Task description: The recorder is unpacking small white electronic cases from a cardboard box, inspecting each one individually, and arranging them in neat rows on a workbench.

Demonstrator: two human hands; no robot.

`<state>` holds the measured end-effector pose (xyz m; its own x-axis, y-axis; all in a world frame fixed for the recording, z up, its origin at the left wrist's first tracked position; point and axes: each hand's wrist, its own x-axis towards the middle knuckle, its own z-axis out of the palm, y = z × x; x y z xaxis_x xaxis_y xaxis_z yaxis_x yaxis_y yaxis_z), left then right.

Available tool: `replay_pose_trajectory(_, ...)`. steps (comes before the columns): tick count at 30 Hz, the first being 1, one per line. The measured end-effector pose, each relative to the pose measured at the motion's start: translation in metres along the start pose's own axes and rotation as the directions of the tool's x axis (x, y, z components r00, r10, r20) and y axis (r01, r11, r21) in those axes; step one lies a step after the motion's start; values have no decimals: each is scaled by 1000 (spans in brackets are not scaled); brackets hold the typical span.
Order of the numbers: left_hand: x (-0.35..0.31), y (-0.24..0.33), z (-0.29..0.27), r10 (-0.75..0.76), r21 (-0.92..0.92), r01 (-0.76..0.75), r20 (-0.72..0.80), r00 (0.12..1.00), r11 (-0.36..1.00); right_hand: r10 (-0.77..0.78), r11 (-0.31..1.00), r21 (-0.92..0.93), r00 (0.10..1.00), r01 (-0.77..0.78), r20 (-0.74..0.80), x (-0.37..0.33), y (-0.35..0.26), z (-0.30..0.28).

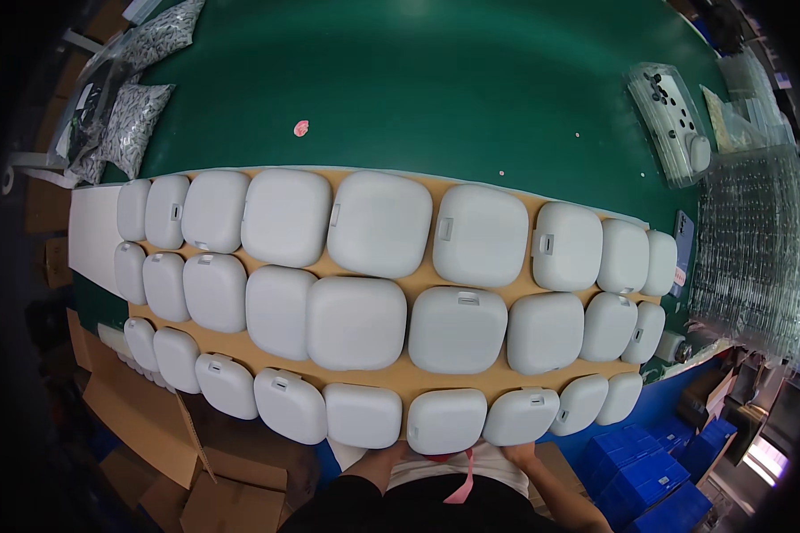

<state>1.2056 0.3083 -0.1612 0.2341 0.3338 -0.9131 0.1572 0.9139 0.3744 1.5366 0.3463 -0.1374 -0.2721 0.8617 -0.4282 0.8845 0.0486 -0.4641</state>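
Observation:
Several white rounded-square plastic casings (356,324) lie in three rows on a brown board (400,371). Some show a small slot with a recess along one edge. My left hand (389,455) is low at the near edge, just below a front-row casing (363,416); its fingers are hidden. Nearest to my right hand (519,453) is another front-row casing (522,417), slotted at its top. That hand's fingers are hidden behind the casing and the board's near edge, so I cannot see whether either hand grips anything.
Beyond the board stretches a green tabletop (418,89) with a pink scrap (301,129). Filled plastic bags (138,124) lie far left. At right are a clear tray of dark parts (671,124), stacked clear trays (747,249) and a phone (683,249). Cardboard boxes (142,409) and blue crates (640,480) stand below.

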Motion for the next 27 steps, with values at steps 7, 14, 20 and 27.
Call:
replay_pose_trajectory(7, -59, 154, -36, -1, -124, 41, 302, 953, 991, 328, 919, 179, 933, -352, 149, 8, -30, 5)
replay_pose_trajectory(14, 241, -166, -18, -594, -320, 827, 581, 557, 463, 129, 992, 45, 944, -122, -305, 24, -75, 22)
replay_pose_trajectory(20, 182, -77, -94, -589, -60, 673, 429, 684, 737, -204, 840, 537, 866, -85, 456, -18, -182, -163)
replay_pose_trajectory(27, 237, -117, -119, -117, 606, -297, 549, 828, 738, -510, -585, 811, 764, 29, -395, -70, -242, -236)
